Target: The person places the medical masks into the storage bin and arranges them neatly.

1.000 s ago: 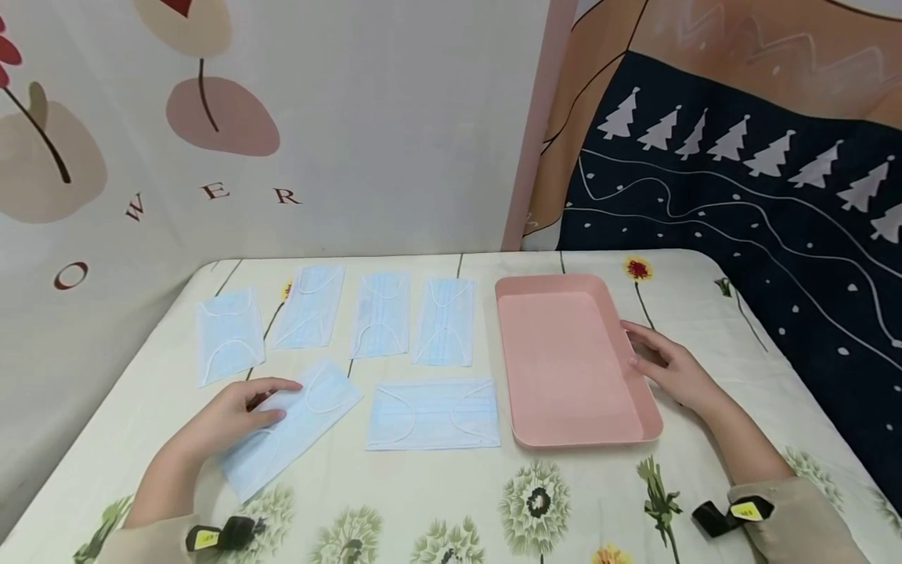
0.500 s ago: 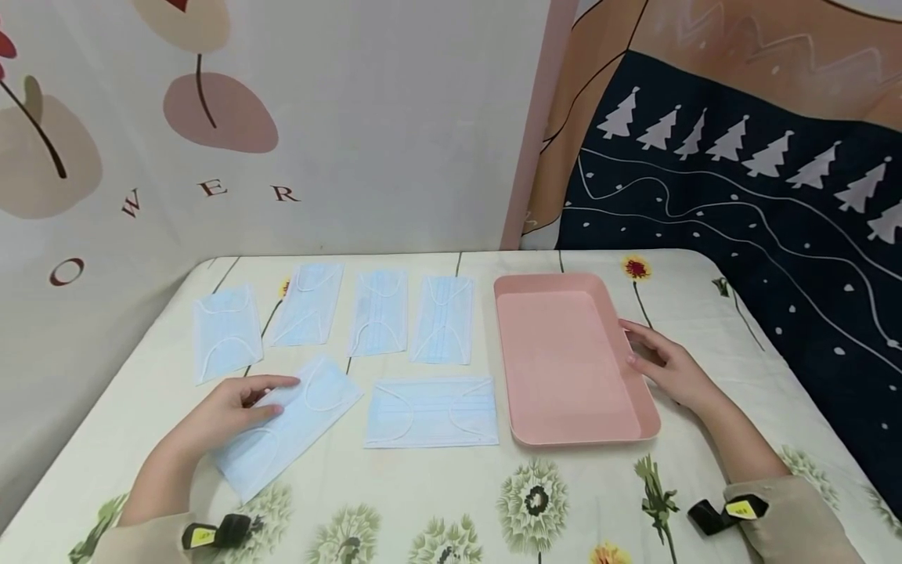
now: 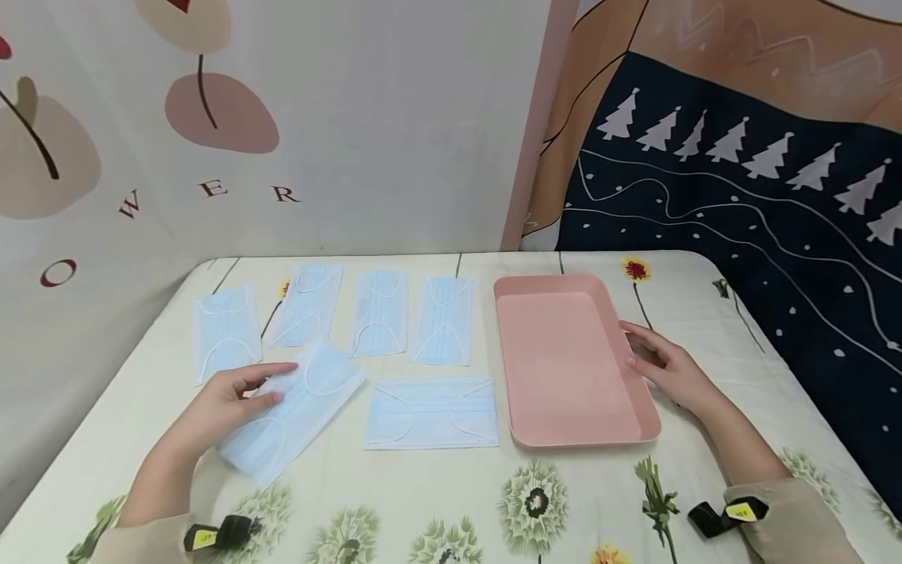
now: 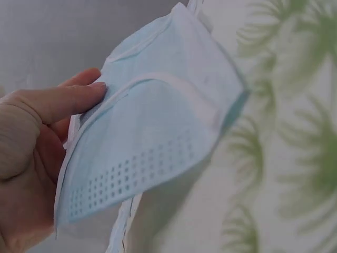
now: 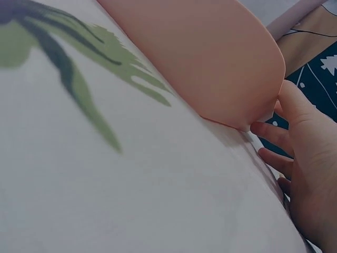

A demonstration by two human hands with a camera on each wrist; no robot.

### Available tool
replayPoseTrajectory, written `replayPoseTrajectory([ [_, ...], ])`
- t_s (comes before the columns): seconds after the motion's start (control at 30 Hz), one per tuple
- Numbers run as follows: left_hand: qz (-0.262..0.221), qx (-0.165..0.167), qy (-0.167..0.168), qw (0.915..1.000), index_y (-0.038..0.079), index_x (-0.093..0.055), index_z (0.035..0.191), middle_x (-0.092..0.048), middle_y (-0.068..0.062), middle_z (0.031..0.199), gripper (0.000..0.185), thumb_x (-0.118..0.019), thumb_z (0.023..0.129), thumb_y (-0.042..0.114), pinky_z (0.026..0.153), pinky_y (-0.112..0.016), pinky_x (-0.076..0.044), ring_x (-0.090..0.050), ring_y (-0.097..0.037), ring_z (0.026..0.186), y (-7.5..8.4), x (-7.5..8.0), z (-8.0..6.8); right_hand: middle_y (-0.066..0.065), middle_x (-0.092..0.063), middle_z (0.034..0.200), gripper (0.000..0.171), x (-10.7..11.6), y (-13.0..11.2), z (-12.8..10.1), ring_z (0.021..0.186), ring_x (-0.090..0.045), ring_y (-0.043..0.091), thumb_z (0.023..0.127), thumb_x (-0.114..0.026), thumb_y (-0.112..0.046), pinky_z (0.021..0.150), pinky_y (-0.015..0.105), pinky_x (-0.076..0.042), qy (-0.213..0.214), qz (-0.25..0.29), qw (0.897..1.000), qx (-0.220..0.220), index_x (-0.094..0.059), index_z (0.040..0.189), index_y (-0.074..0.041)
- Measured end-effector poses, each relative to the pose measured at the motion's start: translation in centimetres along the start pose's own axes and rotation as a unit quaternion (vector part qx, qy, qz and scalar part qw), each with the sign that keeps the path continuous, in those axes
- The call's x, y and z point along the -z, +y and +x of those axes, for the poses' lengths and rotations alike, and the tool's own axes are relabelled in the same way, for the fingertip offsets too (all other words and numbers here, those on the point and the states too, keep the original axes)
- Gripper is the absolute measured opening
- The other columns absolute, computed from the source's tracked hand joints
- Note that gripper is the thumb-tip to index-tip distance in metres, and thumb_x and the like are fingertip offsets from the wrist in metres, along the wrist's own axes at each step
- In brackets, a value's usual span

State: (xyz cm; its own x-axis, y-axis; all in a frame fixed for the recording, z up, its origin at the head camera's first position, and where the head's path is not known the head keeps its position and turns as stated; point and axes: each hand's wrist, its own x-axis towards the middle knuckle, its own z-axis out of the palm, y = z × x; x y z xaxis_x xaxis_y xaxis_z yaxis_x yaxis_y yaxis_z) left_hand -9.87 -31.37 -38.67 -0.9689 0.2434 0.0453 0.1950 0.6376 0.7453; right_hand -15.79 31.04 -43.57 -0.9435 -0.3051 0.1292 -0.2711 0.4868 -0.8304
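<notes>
Left hand (image 3: 224, 406) pinches a pale blue mask (image 3: 306, 403) by its left edge, with a pink tray (image 3: 571, 368) well off to its right.

Beyond that hand and on to its right, four masks (image 3: 378, 313) form a row on the bench (image 3: 423, 493). The pinched mask reaches out to the right of the thumb, its long axis slanting from near left to far right, askew to the tray, whose length runs away from the person. It looks thin and bowed, white ear loops showing, small dots embossed along one edge. Right of it, a flat mask (image 3: 432, 415) lies crosswise, between the left hand and the tray. Farthest right, the right hand (image 3: 669, 374), much nearer the tray, rests loosely bent fingers against its right side.
</notes>
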Motion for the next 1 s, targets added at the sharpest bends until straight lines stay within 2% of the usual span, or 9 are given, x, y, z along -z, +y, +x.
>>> replayPoseTrajectory([
  [0.13,-0.012,-0.008,0.011,0.9998,0.009,-0.060,0.131,-0.056,-0.004,0.133,0.040,-0.066,0.091,0.016,0.076,-0.012,-0.043,-0.039,0.013,0.115,0.6,0.1,0.2,0.020,-0.052,0.132,0.057,0.0,0.0,0.1,0.117,-0.039,-0.010,0.097,-0.058,-0.013,0.092,0.005,-0.030,0.002,0.001,1.000,0.000,-0.035,0.149,-0.012],
  [0.2,-0.018,-0.013,0.020,0.9995,0.009,-0.060,0.131,-0.061,0.001,0.126,0.041,-0.067,0.091,0.014,0.069,-0.014,-0.044,-0.047,0.008,0.102,0.9,0.0,0.4,0.020,-0.052,0.131,0.057,0.0,-0.1,0.1,0.116,-0.040,-0.011,0.097,-0.058,-0.013,0.092,0.005,-0.031,0.002,0.002,1.000,0.001,-0.035,0.149,-0.011],
  [0.27,-0.020,-0.014,0.029,0.9993,0.009,-0.060,0.131,-0.065,0.004,0.103,0.042,-0.067,0.090,0.012,0.058,-0.016,-0.043,-0.050,0.003,0.081,1.2,0.0,0.5,0.021,-0.052,0.130,0.057,0.0,0.0,0.1,0.116,-0.040,-0.011,0.097,-0.058,-0.013,0.092,0.005,-0.031,0.001,0.002,1.000,0.003,-0.035,0.149,-0.010],
  [0.33,-0.025,-0.012,0.038,0.9989,0.009,-0.059,0.132,-0.054,0.006,0.077,0.043,-0.068,0.090,0.011,0.048,-0.024,-0.037,-0.041,-0.006,0.061,1.6,-0.1,0.7,0.022,-0.052,0.130,0.058,0.0,0.0,0.0,0.116,-0.040,-0.011,0.097,-0.058,-0.012,0.091,0.005,-0.031,0.000,0.003,1.000,0.004,-0.034,0.149,-0.010],
  [0.37,-0.031,-0.010,0.043,0.9986,0.009,-0.059,0.132,-0.050,0.008,0.076,0.043,-0.068,0.089,0.011,0.044,-0.029,-0.034,-0.035,-0.010,0.055,1.9,-0.2,0.8,0.021,-0.052,0.130,0.057,0.0,-0.1,0.0,0.116,-0.040,-0.011,0.097,-0.058,-0.012,0.091,0.005,-0.031,0.000,0.005,1.000,0.004,-0.035,0.149,-0.010],
  [0.43,-0.042,-0.010,0.047,0.9980,0.009,-0.059,0.132,-0.051,0.011,0.080,0.044,-0.068,0.089,0.010,0.043,-0.030,-0.033,-0.033,-0.012,0.050,2.4,-0.3,1.1,0.022,-0.052,0.130,0.057,0.0,-0.1,0.0,0.116,-0.040,-0.011,0.097,-0.058,-0.012,0.091,0.005,-0.031,0.001,0.007,1.000,0.005,-0.035,0.149,-0.009],
  [0.6,-0.071,-0.047,0.045,0.9954,0.008,-0.058,0.132,-0.054,0.015,0.124,0.044,-0.067,0.089,0.004,0.048,-0.025,-0.041,-0.043,-0.010,0.053,3.5,-1.0,2.0,0.022,-0.051,0.131,0.056,-0.1,-0.1,-0.1,0.117,-0.039,-0.011,0.097,-0.057,-0.011,0.092,0.005,-0.032,0.001,0.011,1.000,0.007,-0.035,0.149,-0.009],
  [0.8,-0.085,-0.104,0.049,0.9897,0.003,-0.061,0.128,-0.056,0.002,0.122,0.042,-0.065,0.087,-0.006,0.053,-0.024,-0.040,-0.041,-0.011,0.064,4.5,-2.3,3.2,0.022,-0.051,0.132,0.057,-0.1,-0.1,-0.1,0.117,-0.039,-0.011,0.097,-0.058,-0.012,0.091,0.005,-0.032,-0.001,0.008,1.000,0.005,-0.034,0.149,-0.010],
  [1.0,-0.104,-0.118,0.067,0.9853,0.001,-0.063,0.125,-0.057,-0.002,0.121,0.042,-0.067,0.084,-0.007,0.057,-0.021,-0.041,-0.044,-0.012,0.069,5.9,-3.5,4.1,0.023,-0.051,0.132,0.058,0.0,-0.1,-0.1,0.117,-0.038,-0.012,0.096,-0.058,-0.011,0.091,0.005,-0.032,-0.002,0.006,1.000,0.004,-0.034,0.149,-0.009],
])
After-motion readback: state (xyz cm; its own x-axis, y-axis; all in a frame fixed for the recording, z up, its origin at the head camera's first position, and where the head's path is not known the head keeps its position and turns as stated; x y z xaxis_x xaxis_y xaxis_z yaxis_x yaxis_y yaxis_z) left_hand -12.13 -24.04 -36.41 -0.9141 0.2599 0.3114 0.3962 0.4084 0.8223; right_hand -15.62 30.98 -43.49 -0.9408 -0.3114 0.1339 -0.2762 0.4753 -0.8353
